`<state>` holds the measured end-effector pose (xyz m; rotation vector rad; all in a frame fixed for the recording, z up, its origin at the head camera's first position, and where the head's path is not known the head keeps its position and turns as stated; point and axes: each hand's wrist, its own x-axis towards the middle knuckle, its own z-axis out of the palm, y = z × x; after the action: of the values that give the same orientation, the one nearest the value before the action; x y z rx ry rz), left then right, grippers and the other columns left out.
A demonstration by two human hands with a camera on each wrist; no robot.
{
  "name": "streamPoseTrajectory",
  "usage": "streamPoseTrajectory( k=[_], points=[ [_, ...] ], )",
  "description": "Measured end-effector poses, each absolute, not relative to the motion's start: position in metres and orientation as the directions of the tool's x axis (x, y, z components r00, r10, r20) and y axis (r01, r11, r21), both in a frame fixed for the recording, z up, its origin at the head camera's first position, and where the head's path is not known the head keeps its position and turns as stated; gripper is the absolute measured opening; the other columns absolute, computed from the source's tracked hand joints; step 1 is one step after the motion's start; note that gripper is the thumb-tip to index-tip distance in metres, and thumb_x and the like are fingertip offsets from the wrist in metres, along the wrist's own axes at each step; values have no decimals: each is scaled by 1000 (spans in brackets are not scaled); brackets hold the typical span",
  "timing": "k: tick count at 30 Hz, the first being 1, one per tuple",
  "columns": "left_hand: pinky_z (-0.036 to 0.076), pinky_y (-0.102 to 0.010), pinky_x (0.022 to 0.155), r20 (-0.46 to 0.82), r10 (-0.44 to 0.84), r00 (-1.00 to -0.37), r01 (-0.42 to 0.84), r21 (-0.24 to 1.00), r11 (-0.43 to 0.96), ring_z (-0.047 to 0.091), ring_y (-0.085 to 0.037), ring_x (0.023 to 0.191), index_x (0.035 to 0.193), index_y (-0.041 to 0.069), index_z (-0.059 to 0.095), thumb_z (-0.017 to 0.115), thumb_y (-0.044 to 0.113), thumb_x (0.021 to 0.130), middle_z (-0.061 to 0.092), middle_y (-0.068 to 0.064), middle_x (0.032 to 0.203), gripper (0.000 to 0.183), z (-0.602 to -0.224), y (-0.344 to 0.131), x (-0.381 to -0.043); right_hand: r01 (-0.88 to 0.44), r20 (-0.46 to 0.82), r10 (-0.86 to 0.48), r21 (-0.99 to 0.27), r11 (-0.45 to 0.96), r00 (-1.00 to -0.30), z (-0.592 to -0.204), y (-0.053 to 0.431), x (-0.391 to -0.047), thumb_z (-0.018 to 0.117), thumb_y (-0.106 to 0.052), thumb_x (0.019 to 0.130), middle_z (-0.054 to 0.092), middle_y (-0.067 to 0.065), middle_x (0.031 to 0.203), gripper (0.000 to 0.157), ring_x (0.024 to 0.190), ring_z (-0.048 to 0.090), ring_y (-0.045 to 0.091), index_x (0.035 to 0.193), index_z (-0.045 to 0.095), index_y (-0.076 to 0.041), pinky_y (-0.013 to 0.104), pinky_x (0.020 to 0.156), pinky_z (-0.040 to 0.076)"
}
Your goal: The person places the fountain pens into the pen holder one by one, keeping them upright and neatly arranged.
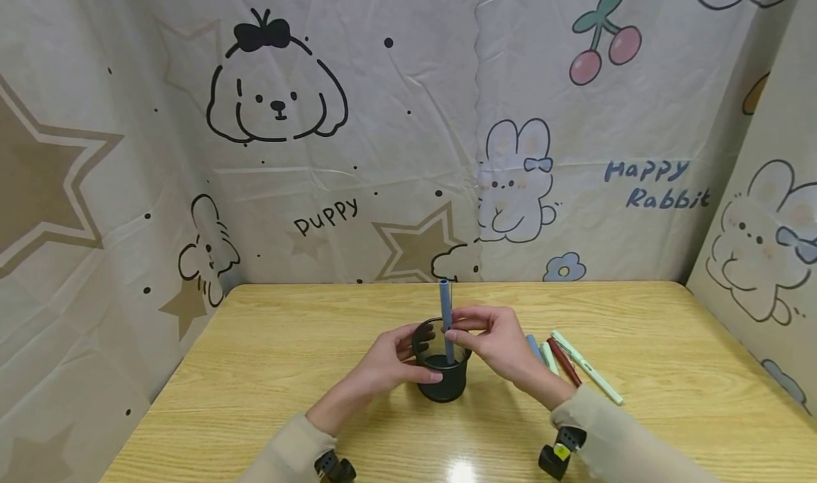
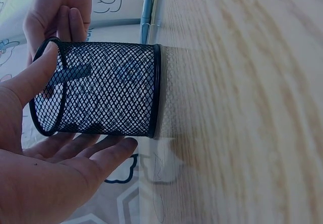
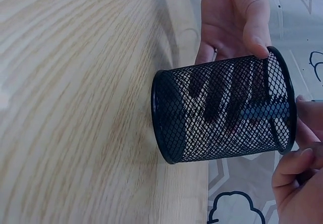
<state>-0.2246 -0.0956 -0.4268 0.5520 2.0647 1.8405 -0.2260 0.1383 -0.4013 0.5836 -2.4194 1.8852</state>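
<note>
A black mesh pen cup (image 1: 442, 387) stands upright on the table, its round side and rim clear in the left wrist view. My left hand (image 1: 386, 362) holds it from the left, thumb on the near side by the rim and the other fingers round the far side. Above the cup's mouth, my right hand (image 1: 498, 337) pinches a blue pen (image 1: 445, 304) between thumb and fingers. The pen is nearly vertical, its lower part inside the cup and its top well above the rim. Through the mesh, the right wrist view shows the pen's lower end (image 3: 262, 110).
Right of the cup lie another blue pen (image 1: 535, 347), a dark red pen (image 1: 564, 362) and two light green pens, the longer one (image 1: 587, 367) outermost. My right forearm partly covers this group. A printed curtain (image 1: 408, 150) hangs behind the wooden table (image 1: 268, 384).
</note>
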Motion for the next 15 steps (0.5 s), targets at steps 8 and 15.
streamPoseTrajectory(
  k=[8,15],
  points=[
    [39,-52,119,9,485,-875,64,993,97,49,-40,142,153,4,53,88,8,86,56,-18,151,75,-427,-96,-224,-310,233,-285,-913,266,-930,-402,137,-225,81,-10,95,78,14,110,34,103,75,26,125,74,3,36,85,63],
    [40,-52,118,-4,469,-883,59,991,118,49,-39,142,153,5,52,89,10,86,56,-14,152,77,-426,-96,-224,-331,233,-326,-899,288,-916,-404,135,-226,79,-6,94,79,11,109,29,102,76,24,122,76,3,32,83,63]
  ],
)
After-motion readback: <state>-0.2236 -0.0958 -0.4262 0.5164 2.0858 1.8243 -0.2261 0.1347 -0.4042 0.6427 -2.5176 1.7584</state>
